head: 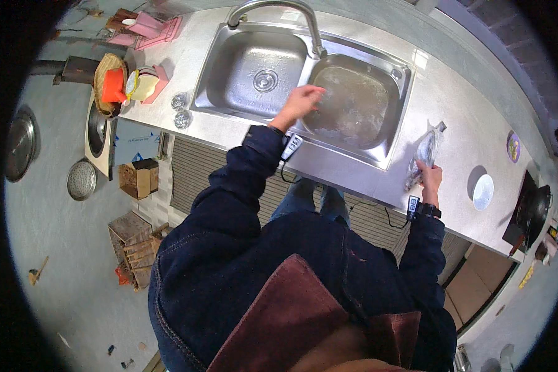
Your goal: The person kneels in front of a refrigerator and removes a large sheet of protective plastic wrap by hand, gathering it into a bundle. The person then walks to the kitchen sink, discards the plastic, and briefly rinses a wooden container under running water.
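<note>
My left hand [303, 102] is over the divider of a double stainless steel sink [339, 148], its fingers reaching over the edge of the right basin; nothing shows in it. Cloudy water [353, 102] with some foam stands in that basin. The left basin [232, 69] holds only droplets around its drain strainer. On the counter right of the sink, my right hand [430, 176] grips the lower part of a clear plastic bag [427, 148] whose contents I cannot tell. A curved faucet [314, 28] rises behind the basins.
Two steel wool scrubbers [181, 119] lie left of the sink. Further left are a woven basket [103, 104], an orange plastic container [113, 86] and a pink rack [156, 39]. To the right are a white bowl [483, 192], a purple-rimmed dish [513, 147] and a black wok [534, 216].
</note>
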Demonstrator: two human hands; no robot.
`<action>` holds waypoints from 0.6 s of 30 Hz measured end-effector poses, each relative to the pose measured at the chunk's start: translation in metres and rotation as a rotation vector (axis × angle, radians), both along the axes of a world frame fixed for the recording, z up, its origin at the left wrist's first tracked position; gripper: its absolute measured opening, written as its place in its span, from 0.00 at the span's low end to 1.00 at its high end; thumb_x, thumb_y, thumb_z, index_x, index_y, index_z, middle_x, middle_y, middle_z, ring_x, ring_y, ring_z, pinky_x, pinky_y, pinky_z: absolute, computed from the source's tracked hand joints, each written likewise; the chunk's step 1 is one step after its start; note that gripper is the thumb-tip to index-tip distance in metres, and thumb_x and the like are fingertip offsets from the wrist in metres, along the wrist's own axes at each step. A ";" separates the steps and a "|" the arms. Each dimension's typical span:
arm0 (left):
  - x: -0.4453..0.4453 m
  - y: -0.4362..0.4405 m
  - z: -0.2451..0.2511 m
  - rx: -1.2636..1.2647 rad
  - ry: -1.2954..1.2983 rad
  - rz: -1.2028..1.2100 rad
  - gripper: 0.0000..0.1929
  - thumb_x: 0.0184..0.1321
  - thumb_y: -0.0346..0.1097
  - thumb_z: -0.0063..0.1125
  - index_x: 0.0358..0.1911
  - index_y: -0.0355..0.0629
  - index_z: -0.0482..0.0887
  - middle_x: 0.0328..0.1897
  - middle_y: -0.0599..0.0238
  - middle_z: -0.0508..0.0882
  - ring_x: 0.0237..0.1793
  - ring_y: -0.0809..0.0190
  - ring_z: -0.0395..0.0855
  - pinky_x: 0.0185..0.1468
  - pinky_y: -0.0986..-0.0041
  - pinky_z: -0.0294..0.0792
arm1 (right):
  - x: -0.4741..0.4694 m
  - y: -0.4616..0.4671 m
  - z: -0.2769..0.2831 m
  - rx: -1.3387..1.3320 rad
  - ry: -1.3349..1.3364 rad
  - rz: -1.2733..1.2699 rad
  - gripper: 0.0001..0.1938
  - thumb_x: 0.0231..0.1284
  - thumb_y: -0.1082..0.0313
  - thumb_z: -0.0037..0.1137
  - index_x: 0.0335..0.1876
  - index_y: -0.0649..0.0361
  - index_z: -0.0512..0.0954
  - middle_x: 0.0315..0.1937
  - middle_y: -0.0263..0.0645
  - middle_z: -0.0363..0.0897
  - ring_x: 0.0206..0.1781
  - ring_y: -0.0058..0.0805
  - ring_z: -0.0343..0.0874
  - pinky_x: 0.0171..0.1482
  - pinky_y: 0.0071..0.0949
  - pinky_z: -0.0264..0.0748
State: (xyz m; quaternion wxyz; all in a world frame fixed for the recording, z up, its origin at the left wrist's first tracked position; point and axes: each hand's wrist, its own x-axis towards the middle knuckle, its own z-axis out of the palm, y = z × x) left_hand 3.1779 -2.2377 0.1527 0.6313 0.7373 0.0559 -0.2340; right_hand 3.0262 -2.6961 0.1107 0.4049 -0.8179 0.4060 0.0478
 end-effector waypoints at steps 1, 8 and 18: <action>0.010 0.025 -0.004 -0.036 0.016 0.059 0.15 0.70 0.42 0.54 0.54 0.46 0.85 0.50 0.66 0.85 0.48 0.64 0.83 0.46 0.71 0.77 | -0.002 -0.002 -0.004 -0.051 0.026 0.004 0.33 0.42 0.54 0.74 0.47 0.77 0.77 0.35 0.48 0.84 0.32 0.36 0.83 0.38 0.33 0.80; 0.101 0.176 -0.068 0.577 0.268 -0.085 0.16 0.63 0.39 0.53 0.52 0.46 0.85 0.45 0.63 0.86 0.42 0.63 0.86 0.35 0.70 0.78 | 0.002 0.059 0.052 -0.261 -0.125 0.177 0.38 0.49 0.55 0.71 0.65 0.69 0.69 0.64 0.56 0.65 0.66 0.44 0.67 0.64 0.38 0.69; 0.130 0.217 -0.217 0.787 -0.137 -0.391 0.24 0.51 0.34 0.61 0.56 0.45 0.80 0.52 0.44 0.84 0.56 0.44 0.82 0.59 0.60 0.72 | 0.059 0.285 0.096 0.376 -0.191 0.241 0.22 0.66 0.71 0.58 0.64 0.66 0.70 0.60 0.40 0.75 0.55 0.26 0.77 0.55 0.25 0.76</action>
